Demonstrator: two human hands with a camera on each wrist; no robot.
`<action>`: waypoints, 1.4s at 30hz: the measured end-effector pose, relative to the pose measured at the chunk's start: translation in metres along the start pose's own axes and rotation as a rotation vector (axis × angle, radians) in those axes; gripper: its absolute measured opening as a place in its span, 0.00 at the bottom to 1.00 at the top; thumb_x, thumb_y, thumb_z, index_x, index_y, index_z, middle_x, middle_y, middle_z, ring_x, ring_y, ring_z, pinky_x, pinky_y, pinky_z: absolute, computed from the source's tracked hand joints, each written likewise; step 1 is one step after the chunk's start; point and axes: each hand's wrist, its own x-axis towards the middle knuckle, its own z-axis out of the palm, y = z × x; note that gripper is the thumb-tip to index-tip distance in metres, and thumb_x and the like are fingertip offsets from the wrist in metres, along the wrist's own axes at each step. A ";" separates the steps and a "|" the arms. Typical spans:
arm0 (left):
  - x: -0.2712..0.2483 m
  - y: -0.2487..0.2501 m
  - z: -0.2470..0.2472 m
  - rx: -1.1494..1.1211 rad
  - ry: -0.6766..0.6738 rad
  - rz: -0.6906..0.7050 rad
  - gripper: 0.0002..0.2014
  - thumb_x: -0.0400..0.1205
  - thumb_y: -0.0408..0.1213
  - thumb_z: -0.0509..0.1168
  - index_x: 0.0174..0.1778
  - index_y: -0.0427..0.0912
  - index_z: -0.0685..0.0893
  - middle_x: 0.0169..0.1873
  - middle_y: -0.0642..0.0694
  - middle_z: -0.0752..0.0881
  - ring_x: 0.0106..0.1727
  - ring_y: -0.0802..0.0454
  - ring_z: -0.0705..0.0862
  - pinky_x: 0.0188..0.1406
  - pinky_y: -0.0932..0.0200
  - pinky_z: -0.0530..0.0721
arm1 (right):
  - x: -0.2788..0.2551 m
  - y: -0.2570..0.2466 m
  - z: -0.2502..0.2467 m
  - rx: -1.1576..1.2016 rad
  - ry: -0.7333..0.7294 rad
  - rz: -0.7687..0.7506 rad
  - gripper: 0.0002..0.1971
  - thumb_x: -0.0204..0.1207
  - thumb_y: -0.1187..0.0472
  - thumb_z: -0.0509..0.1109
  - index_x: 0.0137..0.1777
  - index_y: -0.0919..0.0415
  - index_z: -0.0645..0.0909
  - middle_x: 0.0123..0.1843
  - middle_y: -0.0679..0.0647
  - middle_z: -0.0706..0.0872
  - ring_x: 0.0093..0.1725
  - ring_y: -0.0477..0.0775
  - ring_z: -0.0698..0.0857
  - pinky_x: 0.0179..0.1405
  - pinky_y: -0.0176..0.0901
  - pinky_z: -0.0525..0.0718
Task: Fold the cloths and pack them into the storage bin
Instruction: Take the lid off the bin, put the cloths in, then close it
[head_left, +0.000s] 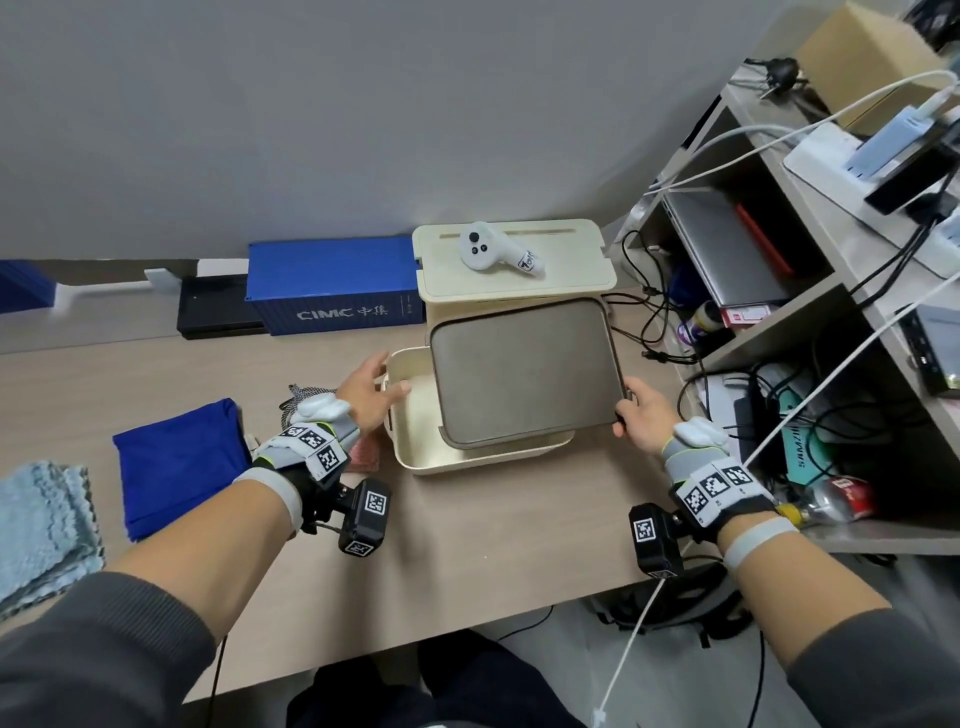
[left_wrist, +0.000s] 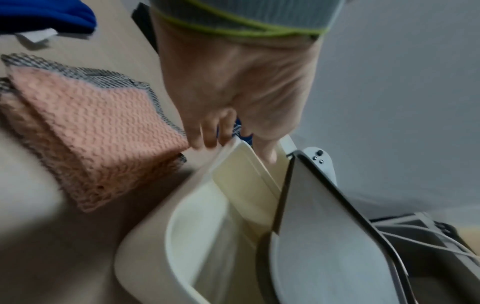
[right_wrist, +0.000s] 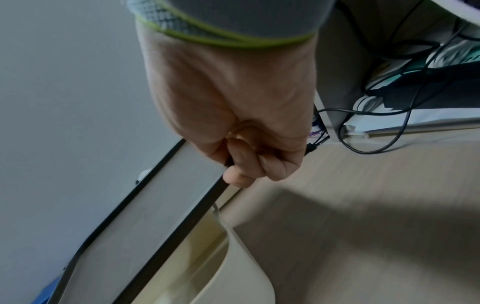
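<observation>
A cream storage bin (head_left: 467, 465) stands in the middle of the table, and nothing shows inside it. Its grey lid (head_left: 524, 374) lies askew over the bin's right part, leaving the left side uncovered. My right hand (head_left: 623, 415) grips the lid's right edge, fingers curled under it (right_wrist: 241, 168). My left hand (head_left: 387, 382) holds the bin's left rim, thumb inside and fingers outside (left_wrist: 233, 115). A folded blue cloth (head_left: 176, 462) and a light blue towel (head_left: 44, 525) lie at the left. A pink cloth (left_wrist: 98, 131) on a checkered one sits beside the bin.
Behind the bin stands a cream box (head_left: 519, 291) with a white controller (head_left: 493, 252) on top. A blue container model (head_left: 332, 291) sits along the wall. At the right, a shelf unit (head_left: 810, 296) holds cables and devices, with a plastic bottle (head_left: 831, 501) nearby.
</observation>
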 end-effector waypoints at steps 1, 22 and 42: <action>-0.001 0.003 0.000 0.023 0.073 0.005 0.29 0.82 0.44 0.68 0.79 0.45 0.69 0.74 0.39 0.76 0.73 0.41 0.76 0.73 0.44 0.74 | -0.006 -0.003 -0.003 0.021 -0.010 -0.026 0.21 0.81 0.70 0.55 0.72 0.59 0.73 0.30 0.57 0.79 0.15 0.40 0.75 0.15 0.31 0.70; -0.155 -0.102 -0.158 -0.788 -0.413 -0.634 0.46 0.73 0.79 0.45 0.69 0.44 0.76 0.65 0.33 0.85 0.47 0.41 0.92 0.33 0.57 0.82 | -0.141 -0.057 0.160 0.370 -0.156 -0.286 0.17 0.83 0.74 0.60 0.43 0.50 0.77 0.31 0.58 0.84 0.24 0.51 0.82 0.22 0.37 0.76; -0.182 -0.193 -0.090 0.182 -0.144 -0.638 0.18 0.80 0.43 0.70 0.57 0.33 0.81 0.54 0.37 0.85 0.51 0.39 0.87 0.40 0.51 0.88 | -0.138 -0.055 0.243 -0.577 -0.338 0.026 0.37 0.59 0.29 0.66 0.68 0.46 0.73 0.59 0.53 0.88 0.52 0.59 0.89 0.56 0.49 0.86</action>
